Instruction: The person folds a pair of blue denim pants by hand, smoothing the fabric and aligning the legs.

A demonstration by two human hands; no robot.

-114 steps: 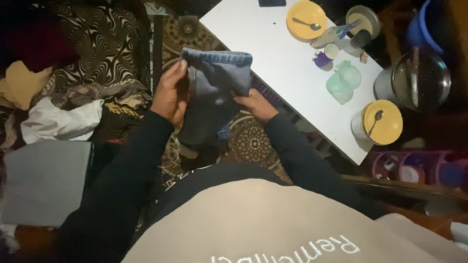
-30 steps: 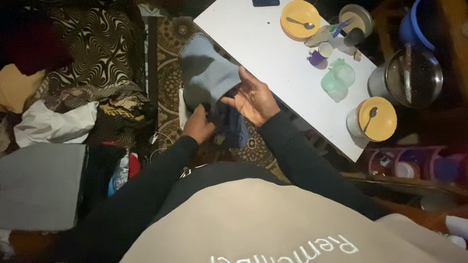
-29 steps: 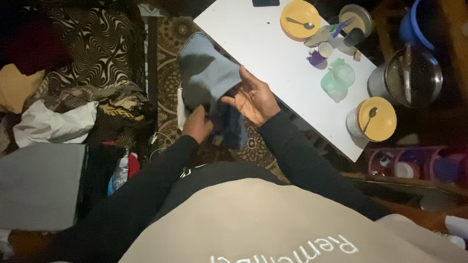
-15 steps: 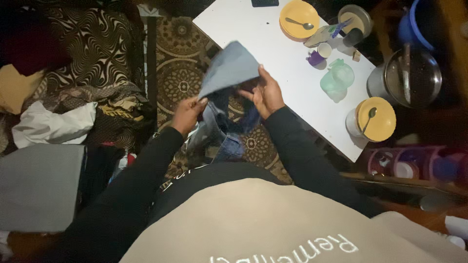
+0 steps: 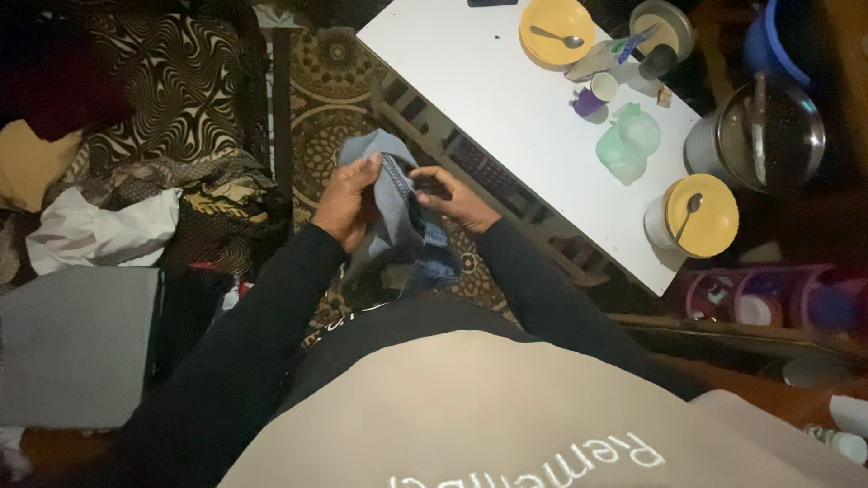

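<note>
A pair of blue jeans (image 5: 395, 203) hangs bunched in front of my body, above the patterned carpet (image 5: 325, 136). My left hand (image 5: 346, 199) grips the denim from the left, its fingers curled over a stitched seam at the top. On the right side my right hand (image 5: 455, 197) pinches the same fabric. The lower part of the jeans droops toward my lap and is partly hidden by my sleeves.
A white table (image 5: 506, 99) stands to the right with two yellow bowls (image 5: 555, 29) holding spoons, a green plastic jug (image 5: 628, 143), small cups and a glass-lidded pot (image 5: 758, 136). Crumpled clothes (image 5: 99, 226) and a grey folded cloth (image 5: 77, 339) lie on the left.
The jeans were held up and spread wide half a second ago; now both hands have drawn in and lowered, with the fabric bunched between them.
</note>
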